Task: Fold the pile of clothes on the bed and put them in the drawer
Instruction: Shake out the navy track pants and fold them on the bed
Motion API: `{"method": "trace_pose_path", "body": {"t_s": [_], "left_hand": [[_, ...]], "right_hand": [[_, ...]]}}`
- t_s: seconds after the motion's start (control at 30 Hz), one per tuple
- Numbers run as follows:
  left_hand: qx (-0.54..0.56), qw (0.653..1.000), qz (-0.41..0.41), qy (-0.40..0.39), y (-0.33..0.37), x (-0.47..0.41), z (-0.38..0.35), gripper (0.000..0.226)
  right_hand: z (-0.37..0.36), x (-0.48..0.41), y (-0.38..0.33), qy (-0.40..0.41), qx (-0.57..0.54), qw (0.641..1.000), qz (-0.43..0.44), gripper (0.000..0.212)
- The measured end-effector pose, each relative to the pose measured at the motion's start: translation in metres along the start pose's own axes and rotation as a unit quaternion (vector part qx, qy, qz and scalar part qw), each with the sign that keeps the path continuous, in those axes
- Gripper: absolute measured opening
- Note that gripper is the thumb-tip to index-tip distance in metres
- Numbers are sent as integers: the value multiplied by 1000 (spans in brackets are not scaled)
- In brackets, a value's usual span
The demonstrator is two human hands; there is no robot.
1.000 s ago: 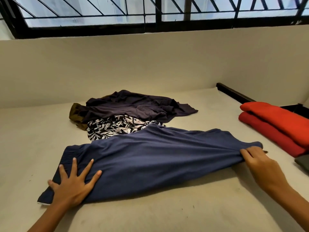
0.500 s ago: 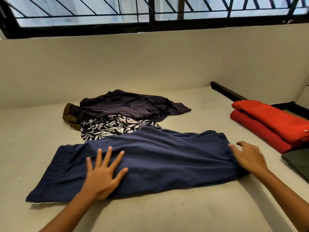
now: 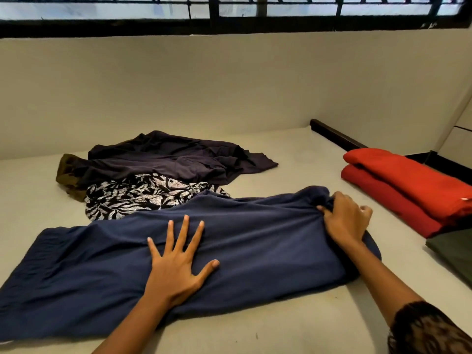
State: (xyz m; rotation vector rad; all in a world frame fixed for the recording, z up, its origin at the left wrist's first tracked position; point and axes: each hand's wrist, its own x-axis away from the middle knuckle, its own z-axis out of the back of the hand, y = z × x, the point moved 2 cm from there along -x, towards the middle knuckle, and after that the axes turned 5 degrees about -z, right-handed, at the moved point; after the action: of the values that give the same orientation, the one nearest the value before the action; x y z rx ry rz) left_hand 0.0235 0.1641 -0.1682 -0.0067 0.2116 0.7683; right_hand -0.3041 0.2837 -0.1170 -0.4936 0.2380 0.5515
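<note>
Head cam view from my end: the blue garment (image 3: pixel 255 251) is spread out on the bed (image 3: pixel 281 333) right in front, long side running left to right. Left hand (image 3: pixel 176 267) lies flat on the middle of it, fingers straight and fanned out, pressing the cloth down. Right hand (image 3: pixel 344 221) is at the right end with the fingers curled into the fabric, gripping a bunch of it, so that end is all rucked up around the knuckles.

Behind it sits the pile (image 3: pixel 166 162), not folded: a dark purple piece on top, a black-and-white leaf print (image 3: pixel 143 192) under it that touches the blue garment's far edge, and a brownish bit (image 3: pixel 66 169) poking out on the left.

Over on the right there's a folded red stack (image 3: pixel 408 185), apart from the blue garment, with a dark green cloth (image 3: pixel 454 254) just beside it at the frame edge
</note>
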Motion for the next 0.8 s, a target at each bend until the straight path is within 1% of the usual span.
{"method": "trace_pose_path", "body": {"t_s": [0.03,0.1,0.13,0.2,0.27,0.3,0.37,0.43,0.5,0.57,0.6,0.63,0.67,0.7,0.73,0.77,0.8], "left_hand": [[-2,1000,-5,-6,0,0,-1,79],[-7,1000,-5,-11,-1,0,-4,76],[-4,1000,-4,-13,0,-1,-4,75],[-2,1000,-3,-9,1,-2,-3,76],[-2,999,11,-47,1,-2,-2,83],[-8,998,17,-66,3,-1,0,88],[-19,995,22,-95,6,-4,6,96],[-19,992,24,-126,8,-6,9,100],[1,990,23,-137,9,-4,16,102],[5,993,14,-119,17,2,17,101],[-9,994,-7,-106,24,10,17,97],[-5,993,-13,-121,33,20,21,90],[-7,993,-29,-114,40,28,21,82],[7,990,-48,-136,47,34,23,81],[15,991,-80,-103,50,38,20,86],[39,988,-85,-122,54,39,19,90],[68,984,-81,-141,54,39,23,89]], "right_hand": [[1,-2,1,6,17,1000,-8,18],[-7,0,4,-23,82,996,-22,20],[-12,3,5,-36,112,993,-15,25],[-16,11,7,-39,128,991,16,39],[-8,20,12,-25,110,993,32,55],[-1,26,17,-33,110,993,18,60],[7,41,31,-75,118,990,-33,66],[15,58,43,-95,143,984,-41,64],[23,68,46,-95,141,985,-15,59],[32,69,46,-95,124,988,-1,54],[35,68,45,-95,124,988,3,51],[39,68,41,-90,137,986,14,49],[40,68,35,-80,151,985,32,47],[39,70,26,-75,149,984,55,49],[35,76,11,-78,125,985,92,53],[32,84,-8,-83,91,983,134,56],[28,96,-28,-95,52,979,173,57]]}}
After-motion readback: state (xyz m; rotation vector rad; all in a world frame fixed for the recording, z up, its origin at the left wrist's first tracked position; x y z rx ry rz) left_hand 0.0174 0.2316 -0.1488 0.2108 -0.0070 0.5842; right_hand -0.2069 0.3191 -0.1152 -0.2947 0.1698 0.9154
